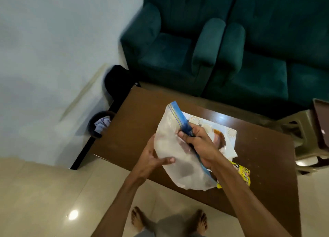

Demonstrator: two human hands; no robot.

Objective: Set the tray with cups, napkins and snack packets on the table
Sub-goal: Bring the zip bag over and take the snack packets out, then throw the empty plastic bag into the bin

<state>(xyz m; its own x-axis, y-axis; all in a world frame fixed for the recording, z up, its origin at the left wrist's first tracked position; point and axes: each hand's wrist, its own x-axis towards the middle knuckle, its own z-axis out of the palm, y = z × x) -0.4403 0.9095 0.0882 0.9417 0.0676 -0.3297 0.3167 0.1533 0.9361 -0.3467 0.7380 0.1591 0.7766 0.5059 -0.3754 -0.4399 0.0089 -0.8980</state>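
Grips the blue zip strip (pixel 179 115) of a clear plastic bag (pixel 169 130) in the curled fingers of the right hand (pixel 197 142). Cups the bag's left side with the left hand (pixel 153 158), thumb pressed across the front, other fingers behind and out of view. Holds the bag in the air above the brown table (pixel 135 122), over a white patterned tray (pixel 229 131) lying right of centre. Covers much of that tray; possibly napkins (pixel 231 152) at its near edge, too blurred to be sure. Shows a yellow snack packet (pixel 243 172) on the table just near of the tray. Faces teal armchairs (pixel 169 49) beyond the far edge, a dark bin (pixel 97 122) left, a plastic stool (pixel 302 138) right.
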